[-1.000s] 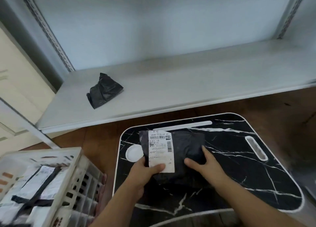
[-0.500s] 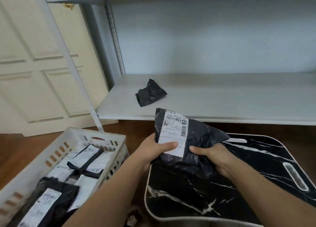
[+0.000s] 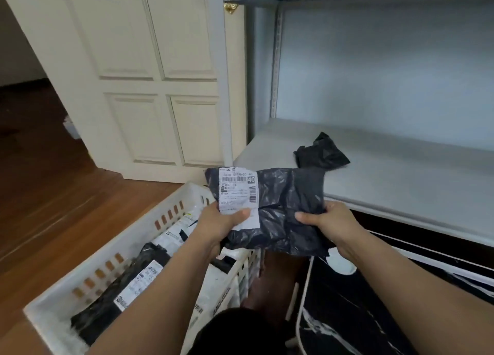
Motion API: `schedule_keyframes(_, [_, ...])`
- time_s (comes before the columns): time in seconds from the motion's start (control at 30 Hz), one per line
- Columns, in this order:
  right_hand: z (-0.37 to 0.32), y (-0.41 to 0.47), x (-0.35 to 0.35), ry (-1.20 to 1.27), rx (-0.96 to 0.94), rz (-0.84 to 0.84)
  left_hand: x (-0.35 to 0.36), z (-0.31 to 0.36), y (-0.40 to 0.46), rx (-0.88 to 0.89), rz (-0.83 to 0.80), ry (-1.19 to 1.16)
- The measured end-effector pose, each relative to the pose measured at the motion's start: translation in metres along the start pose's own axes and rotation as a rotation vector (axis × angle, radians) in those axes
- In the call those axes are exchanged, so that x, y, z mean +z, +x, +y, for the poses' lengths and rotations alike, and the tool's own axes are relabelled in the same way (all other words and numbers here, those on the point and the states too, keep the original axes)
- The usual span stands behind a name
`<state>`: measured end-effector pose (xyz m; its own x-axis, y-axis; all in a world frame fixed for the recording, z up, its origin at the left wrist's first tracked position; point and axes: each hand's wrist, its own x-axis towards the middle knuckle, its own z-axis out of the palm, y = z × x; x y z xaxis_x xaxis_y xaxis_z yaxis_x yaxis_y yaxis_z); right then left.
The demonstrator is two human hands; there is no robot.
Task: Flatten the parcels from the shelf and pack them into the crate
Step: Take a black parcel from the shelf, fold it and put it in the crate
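A cream panelled door [image 3: 149, 82] stands on the wood floor [image 3: 48, 194], a black marble-patterned board [image 3: 347, 314] lying lower right.

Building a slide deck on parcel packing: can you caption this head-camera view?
Both hands, left hand and right hand, hold a labelled black parcel above the white crate.

Your two arms are bare all the way up, with no sleeves showing. Your left hand [image 3: 222, 222] and your right hand [image 3: 330, 222] wear no gloves, and you can see no rings or watch on them. Your nails look short and plain. Low down in the middle is something dark, maybe your clothes, but it is too blurry to tell.
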<state>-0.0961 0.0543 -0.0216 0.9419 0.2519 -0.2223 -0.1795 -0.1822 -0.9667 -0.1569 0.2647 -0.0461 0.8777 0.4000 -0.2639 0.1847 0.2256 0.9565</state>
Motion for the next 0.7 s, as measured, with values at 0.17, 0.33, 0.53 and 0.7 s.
schedule_keyframes(0.17, [0.004, 0.037, 0.035, -0.124, -0.014, 0.134, -0.084, -0.034, 0.026, -0.219, 0.331, -0.237])
schedule_keyframes(0.33, [0.022, 0.055, 0.077, -0.277, 0.011, 0.027, -0.132, -0.101, 0.025, -0.543, 0.501, -0.310])
schedule_keyframes(0.53, [0.056, 0.050, 0.113, -0.576, 0.085, -0.268, -0.127, -0.169, -0.005, -0.682, 0.376, 0.176])
schedule_keyframes(0.7, [0.077, 0.047, 0.128, -0.923, 0.001, -0.481, -0.128, -0.157, -0.017, -0.608, -0.082, 1.156])
